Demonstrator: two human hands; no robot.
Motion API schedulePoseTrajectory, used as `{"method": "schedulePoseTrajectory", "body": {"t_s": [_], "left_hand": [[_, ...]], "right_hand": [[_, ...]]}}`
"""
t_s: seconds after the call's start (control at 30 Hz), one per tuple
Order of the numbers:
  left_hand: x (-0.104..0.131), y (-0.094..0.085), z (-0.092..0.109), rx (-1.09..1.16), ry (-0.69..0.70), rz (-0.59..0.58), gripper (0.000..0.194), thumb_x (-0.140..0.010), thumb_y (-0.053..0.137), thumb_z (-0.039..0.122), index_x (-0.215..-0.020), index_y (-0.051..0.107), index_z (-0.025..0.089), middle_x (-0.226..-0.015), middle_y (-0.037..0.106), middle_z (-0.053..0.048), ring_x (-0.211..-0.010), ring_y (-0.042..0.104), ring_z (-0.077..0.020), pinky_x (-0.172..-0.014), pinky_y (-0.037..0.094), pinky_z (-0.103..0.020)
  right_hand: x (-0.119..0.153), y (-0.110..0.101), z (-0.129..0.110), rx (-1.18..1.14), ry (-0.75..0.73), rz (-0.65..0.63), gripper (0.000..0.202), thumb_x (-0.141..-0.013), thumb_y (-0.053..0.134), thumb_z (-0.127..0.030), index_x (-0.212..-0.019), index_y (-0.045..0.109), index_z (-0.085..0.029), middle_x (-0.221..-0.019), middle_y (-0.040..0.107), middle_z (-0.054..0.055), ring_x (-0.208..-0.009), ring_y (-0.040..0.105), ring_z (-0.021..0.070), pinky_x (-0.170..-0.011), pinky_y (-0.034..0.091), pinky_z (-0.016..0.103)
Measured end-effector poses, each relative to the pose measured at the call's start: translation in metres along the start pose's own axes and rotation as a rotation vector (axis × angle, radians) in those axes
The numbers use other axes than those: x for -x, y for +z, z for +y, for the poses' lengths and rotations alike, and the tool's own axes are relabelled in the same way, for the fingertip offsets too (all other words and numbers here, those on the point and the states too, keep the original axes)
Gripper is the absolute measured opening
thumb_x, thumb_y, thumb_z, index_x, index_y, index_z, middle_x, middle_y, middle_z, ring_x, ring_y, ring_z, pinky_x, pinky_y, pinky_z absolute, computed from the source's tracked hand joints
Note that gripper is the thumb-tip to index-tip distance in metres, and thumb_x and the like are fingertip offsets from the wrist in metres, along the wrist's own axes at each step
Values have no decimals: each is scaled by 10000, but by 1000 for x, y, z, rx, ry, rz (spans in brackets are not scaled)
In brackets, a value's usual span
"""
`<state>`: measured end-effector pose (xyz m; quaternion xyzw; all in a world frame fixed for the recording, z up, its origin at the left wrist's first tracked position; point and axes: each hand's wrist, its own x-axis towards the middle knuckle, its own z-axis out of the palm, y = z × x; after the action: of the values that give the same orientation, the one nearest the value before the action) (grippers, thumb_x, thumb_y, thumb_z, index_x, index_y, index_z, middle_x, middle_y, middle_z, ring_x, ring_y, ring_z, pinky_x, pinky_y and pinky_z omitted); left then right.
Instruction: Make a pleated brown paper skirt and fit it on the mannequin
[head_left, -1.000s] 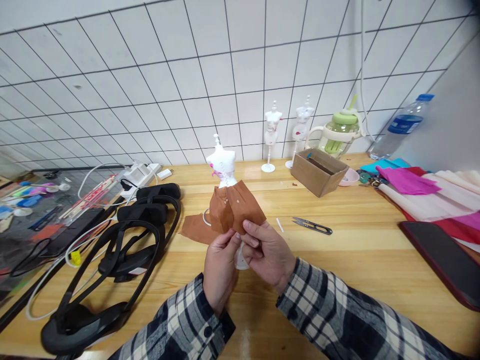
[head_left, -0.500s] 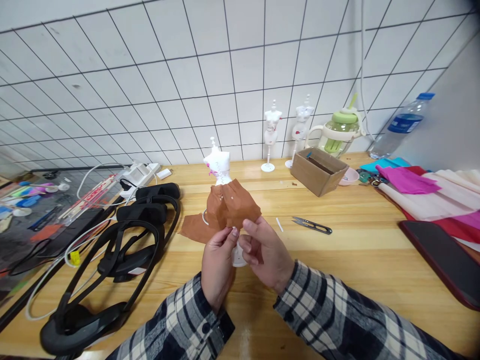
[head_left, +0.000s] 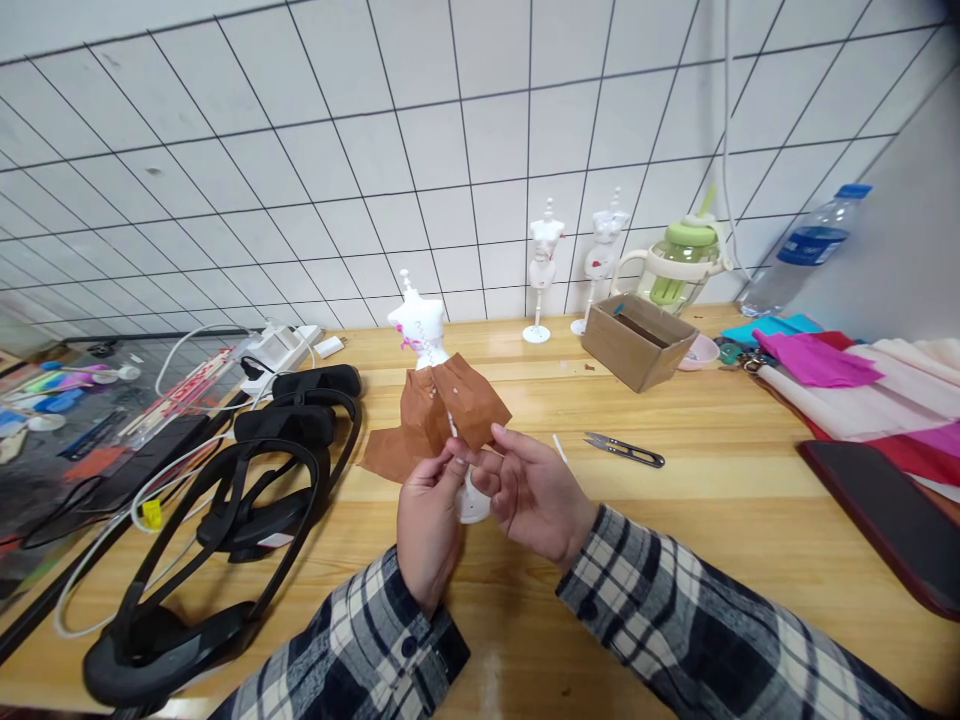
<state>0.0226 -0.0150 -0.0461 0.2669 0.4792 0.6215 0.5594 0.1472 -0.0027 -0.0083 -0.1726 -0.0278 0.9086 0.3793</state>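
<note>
A white miniature dress form with pink marks on its chest stands tilted slightly left on a round white base. Brown cloth is wrapped round its waist like a skirt, with a split down the front and small pale dots near the top. My left hand pinches the cloth's lower edge at the split between thumb and finger. Close beside it, my right hand has its fingers curled in towards the left fingertips, the thumb by the cloth's right edge. What the right fingers hold is too small to make out.
Thread snips and a thin white stick lie to the right. Behind are two more dress forms, a cardboard box and a green-lidded jug. Black headsets crowd the left; coloured cloths and a phone lie right.
The dress form and its cloth have shifted left and tilted a little. The cloth's front split now shows more openly. My right hand's fingers have drawn closer to my left fingertips.
</note>
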Motion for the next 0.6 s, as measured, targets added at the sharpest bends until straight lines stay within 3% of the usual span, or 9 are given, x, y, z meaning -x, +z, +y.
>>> {"method": "schedulePoseTrajectory", "body": {"t_s": [0.17, 0.27, 0.47, 0.6], "left_hand": [[0, 1, -1, 4, 1, 11, 293, -597, 842, 308, -800, 700, 152, -788, 714, -12, -682, 628, -120, -640, 468, -219], [0, 1, -2, -25, 1, 34, 320, -574, 854, 325, -773, 686, 139, -742, 701, -6, -643, 615, -115, -613, 463, -221], [0, 1, -2, -18, -15, 2, 342, -588, 849, 336, -800, 671, 136, -692, 677, 14, -588, 581, -95, -568, 441, -206], [1, 1, -3, 9, -29, -7, 317, -597, 849, 311, -789, 671, 133, -738, 693, -2, -629, 604, -100, -600, 454, -204]], "right_hand": [[-4, 0, 6, -3, -207, 121, 53, -908, 572, -180, -925, 578, -131, -723, 694, 13, -545, 664, 79, -409, 513, 112], [-4, -2, 11, 20, -305, 148, 162, -787, 706, -126, -839, 560, -173, -632, 630, -59, -510, 617, 52, -413, 492, 92], [0, 0, 17, 76, -341, 13, 262, -697, 762, -117, -870, 583, -195, -669, 602, -85, -500, 525, 20, -395, 409, 83], [0, 2, 18, 92, -328, 35, 258, -708, 770, -165, -886, 586, -187, -780, 648, -43, -595, 576, 41, -397, 380, 94]]}}
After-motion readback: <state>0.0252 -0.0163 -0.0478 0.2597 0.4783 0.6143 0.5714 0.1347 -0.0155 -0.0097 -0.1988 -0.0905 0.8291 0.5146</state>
